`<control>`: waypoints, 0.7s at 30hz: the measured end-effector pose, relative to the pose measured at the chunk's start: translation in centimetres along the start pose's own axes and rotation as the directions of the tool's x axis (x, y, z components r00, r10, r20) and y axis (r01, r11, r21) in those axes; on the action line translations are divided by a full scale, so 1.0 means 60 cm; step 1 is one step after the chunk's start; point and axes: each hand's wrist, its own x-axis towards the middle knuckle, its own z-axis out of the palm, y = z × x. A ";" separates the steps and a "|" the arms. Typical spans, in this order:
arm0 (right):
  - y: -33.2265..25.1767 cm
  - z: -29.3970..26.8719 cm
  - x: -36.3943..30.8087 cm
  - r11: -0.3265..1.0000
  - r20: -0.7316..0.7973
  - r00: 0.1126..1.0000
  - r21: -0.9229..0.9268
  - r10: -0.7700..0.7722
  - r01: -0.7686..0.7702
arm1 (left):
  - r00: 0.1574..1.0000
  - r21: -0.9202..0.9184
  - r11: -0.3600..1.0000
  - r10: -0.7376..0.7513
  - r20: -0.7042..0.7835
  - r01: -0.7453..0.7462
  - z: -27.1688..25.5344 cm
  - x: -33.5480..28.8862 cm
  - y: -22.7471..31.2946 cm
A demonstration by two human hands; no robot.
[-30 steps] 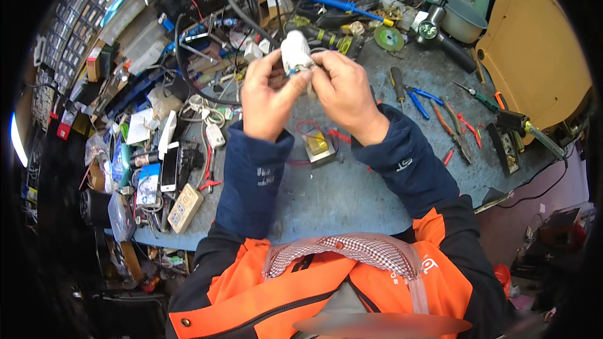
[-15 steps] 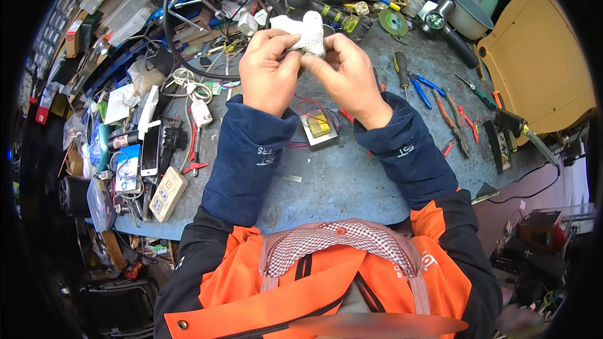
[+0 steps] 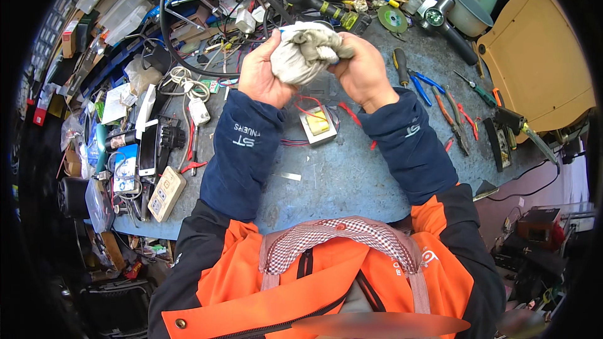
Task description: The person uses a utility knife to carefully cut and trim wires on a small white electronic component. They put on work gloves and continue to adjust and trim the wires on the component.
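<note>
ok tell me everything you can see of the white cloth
The cloth is off-white with greyish patches, soft fabric by its look, crumpled into a rounded bundle with folds gathered toward its upper right. It is held above the bench, between the left hand on one side and the right hand on the other. Whether anything is wrapped inside cannot be seen.

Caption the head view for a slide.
Left hand and right hand hold bunched whitish fabric over a cluttered workbench.

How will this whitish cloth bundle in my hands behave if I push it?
The cloth bundle looks floppy, given its soft folds. It's probably light, since mostly fabric shows. Its lumpy, crumpled shape suggests little rolling.
</note>
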 end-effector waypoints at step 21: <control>-0.046 -0.070 0.023 0.994 -0.239 0.971 -0.104 -0.006 -0.020 | 0.981 0.502 0.847 0.196 0.014 -0.176 -0.011 -0.012 0.041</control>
